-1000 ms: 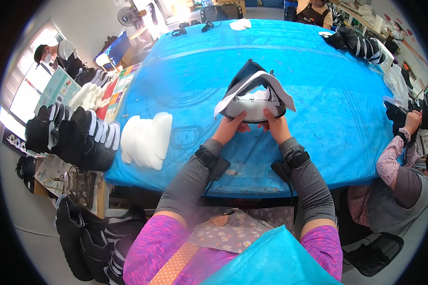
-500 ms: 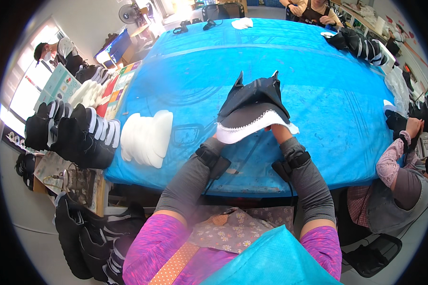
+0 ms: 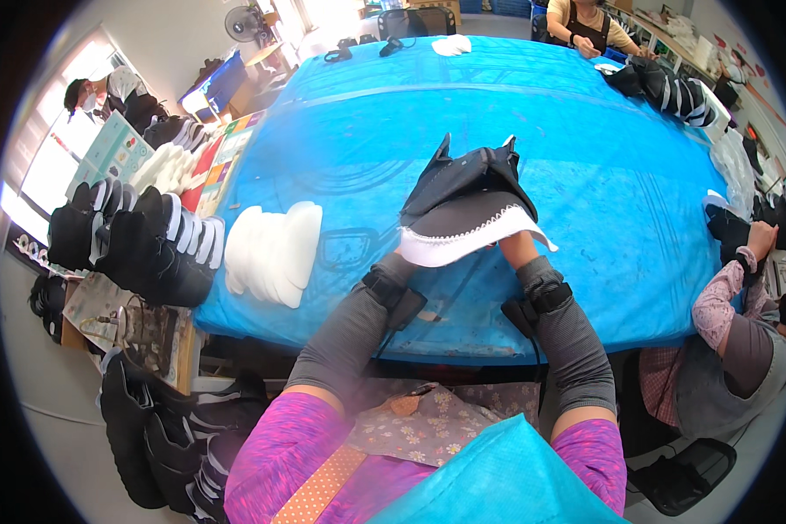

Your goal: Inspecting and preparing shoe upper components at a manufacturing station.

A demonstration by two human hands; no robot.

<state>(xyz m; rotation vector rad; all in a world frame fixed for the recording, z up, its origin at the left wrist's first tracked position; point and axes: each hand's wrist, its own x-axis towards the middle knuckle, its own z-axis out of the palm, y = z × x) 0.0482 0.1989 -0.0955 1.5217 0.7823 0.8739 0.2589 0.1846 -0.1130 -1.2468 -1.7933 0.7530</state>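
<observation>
A black shoe upper (image 3: pixel 469 214) with a white, zigzag-stitched edge is held up over the table, its two pointed corners facing away from me. My left hand (image 3: pixel 399 256) grips it from below on the left, the fingers mostly hidden behind the white edge. On the other side my right hand (image 3: pixel 519 248) holds it near the right end, with the fingertips tucked under. To the left of my hands lies a fanned pile of white, sole-shaped pieces (image 3: pixel 271 253).
A blue sheet (image 3: pixel 602 262) covers the table. Stacked black uppers (image 3: pixel 140 240) stand at its left edge, more uppers (image 3: pixel 659 87) at the far right. A co-worker's arm (image 3: pixel 724 284) is at the right edge; another person (image 3: pixel 580 31) sits at the far side.
The upper has tilted slightly and its right end sits a little lower. Both my hands keep their hold. The person at the far side has moved their arms.
</observation>
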